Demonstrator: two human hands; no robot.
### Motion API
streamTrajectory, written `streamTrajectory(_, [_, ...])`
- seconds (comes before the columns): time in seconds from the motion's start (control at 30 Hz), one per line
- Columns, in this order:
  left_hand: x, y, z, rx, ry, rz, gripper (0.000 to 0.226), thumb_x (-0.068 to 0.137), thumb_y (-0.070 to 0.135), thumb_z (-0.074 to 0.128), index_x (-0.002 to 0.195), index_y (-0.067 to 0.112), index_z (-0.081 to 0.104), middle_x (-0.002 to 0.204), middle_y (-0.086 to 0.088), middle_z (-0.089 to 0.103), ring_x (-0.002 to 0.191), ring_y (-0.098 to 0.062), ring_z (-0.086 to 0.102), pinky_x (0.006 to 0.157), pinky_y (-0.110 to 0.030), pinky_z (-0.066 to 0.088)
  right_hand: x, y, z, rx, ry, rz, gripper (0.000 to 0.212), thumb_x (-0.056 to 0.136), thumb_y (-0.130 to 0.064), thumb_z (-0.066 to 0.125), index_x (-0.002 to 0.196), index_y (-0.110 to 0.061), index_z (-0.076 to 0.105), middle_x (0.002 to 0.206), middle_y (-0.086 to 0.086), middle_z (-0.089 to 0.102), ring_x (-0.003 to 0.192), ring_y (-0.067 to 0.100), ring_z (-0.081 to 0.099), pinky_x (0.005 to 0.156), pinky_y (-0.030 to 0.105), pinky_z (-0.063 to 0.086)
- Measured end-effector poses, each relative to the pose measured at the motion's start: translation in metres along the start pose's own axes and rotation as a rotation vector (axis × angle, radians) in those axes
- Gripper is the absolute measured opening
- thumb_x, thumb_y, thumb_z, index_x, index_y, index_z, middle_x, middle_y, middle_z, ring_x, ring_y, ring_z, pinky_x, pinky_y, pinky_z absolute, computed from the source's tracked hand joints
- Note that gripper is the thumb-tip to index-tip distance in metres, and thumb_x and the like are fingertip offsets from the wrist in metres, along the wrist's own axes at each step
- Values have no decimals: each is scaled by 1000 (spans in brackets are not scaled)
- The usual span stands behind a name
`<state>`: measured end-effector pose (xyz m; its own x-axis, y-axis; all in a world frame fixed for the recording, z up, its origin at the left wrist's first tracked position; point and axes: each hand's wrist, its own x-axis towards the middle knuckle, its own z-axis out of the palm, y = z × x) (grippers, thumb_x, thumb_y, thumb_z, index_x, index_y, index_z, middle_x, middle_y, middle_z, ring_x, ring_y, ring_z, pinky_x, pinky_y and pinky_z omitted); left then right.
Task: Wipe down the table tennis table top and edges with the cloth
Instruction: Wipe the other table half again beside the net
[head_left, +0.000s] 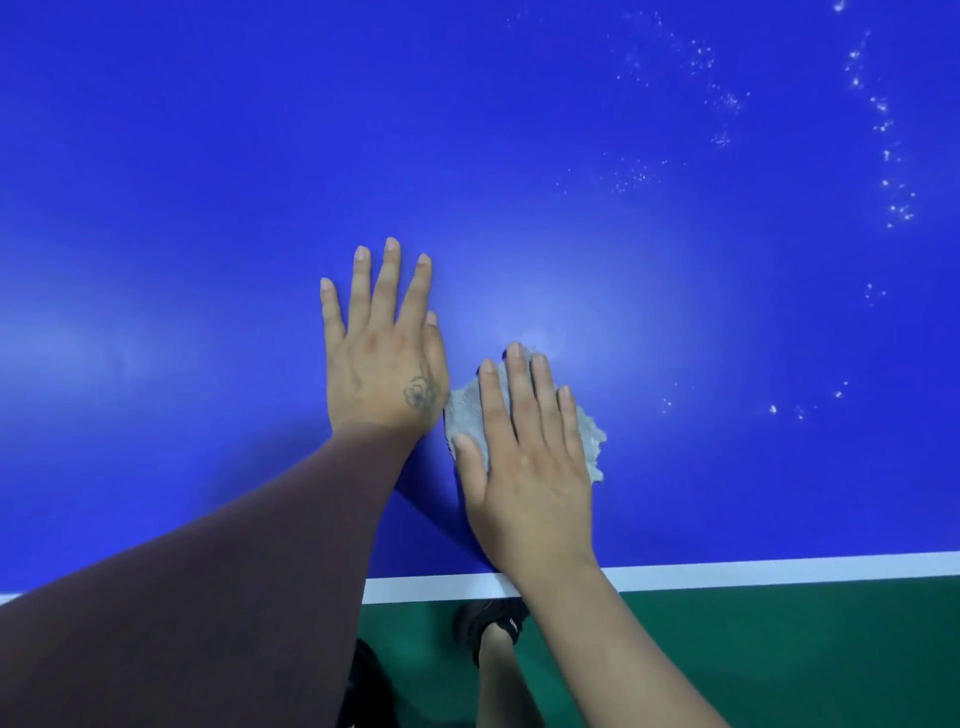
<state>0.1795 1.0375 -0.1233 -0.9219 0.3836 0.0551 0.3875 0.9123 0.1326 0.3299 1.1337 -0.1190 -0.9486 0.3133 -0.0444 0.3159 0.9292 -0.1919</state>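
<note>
Grey, soft, limp cloth (524, 415) is pressed flat under the right hand (524, 467), fingers straight, best bunched centrally; the left hand (384, 358) rests open, empty, on the table tennis table (208, 208).

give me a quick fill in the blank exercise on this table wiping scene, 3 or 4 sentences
1. The cloth lies under the ____ hand.
2. The left hand rests flat on the bare ____ table.
3. The white droplets lie on the ____ side of the table.
4. The line along the table's near edge is ____.

Missing words: right; blue; right; white
</note>
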Motion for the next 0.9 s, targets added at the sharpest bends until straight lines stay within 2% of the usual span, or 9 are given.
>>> streamTrajectory(0.2, [1, 1, 0, 62, -20, -63, 61, 112, 37, 25, 170, 19, 23, 178, -7, 14, 165, -33, 6, 129, -64, 11, 11, 39, -13, -16, -11, 43, 61, 113, -40, 32, 171, -20, 24, 180, 4, 10, 167, 24, 5, 134, 52, 16])
streamTrajectory(0.37, [2, 1, 0, 54, -38, -49, 61, 110, 37, 27, 169, 18, 27, 177, -7, 19, 165, -34, 10, 129, -64, 13, 80, 53, -15, -52, 46, 248, 65, 113, -45, 24, 172, -17, 19, 180, 7, 6, 167, 26, 1, 134, 52, 9])
streamTrajectory(0.43, [2, 1, -2, 39, -38, -56, 61, 109, 36, 29, 168, 18, 29, 177, -8, 21, 165, -35, 11, 129, -64, 13, 114, 44, -13, -32, 65, 271, 66, 113, -46, 24, 172, -17, 18, 180, 8, 5, 167, 27, 0, 134, 52, 8])
streamTrajectory(0.57, [3, 0, -2, 42, -57, -61, 63, 108, 37, 30, 168, 18, 30, 177, -8, 20, 165, -35, 11, 129, -64, 13, 164, 8, -6, -20, 57, 179, 67, 112, -48, 22, 172, -20, 17, 181, 8, 3, 167, 27, -1, 134, 52, 5])
streamTrajectory(0.7, [4, -1, -2, 42, -83, -56, 63, 107, 35, 28, 167, 17, 31, 177, -8, 19, 165, -35, 10, 128, -65, 14, 161, -25, -3, 17, 8, 52, 64, 113, -47, 24, 172, -23, 18, 181, 6, 2, 167, 25, -4, 134, 51, 5])
streamTrajectory(0.8, [3, -1, -2, 44, -91, -66, 63, 107, 34, 23, 167, 15, 32, 177, -8, 20, 165, -34, 10, 129, -64, 15, 139, -20, -3, 30, -20, -43, 61, 115, -45, 23, 171, -24, 21, 181, 6, 5, 167, 24, -2, 134, 50, 8])
streamTrajectory(0.9, [3, -1, -2, 28, -80, -58, 65, 103, 31, 28, 167, 17, 32, 177, -8, 20, 165, -34, 11, 129, -65, 15, 115, 0, -7, -1, -44, -104, 61, 115, -46, 26, 171, -24, 22, 180, 5, 8, 167, 23, 0, 135, 50, 10])
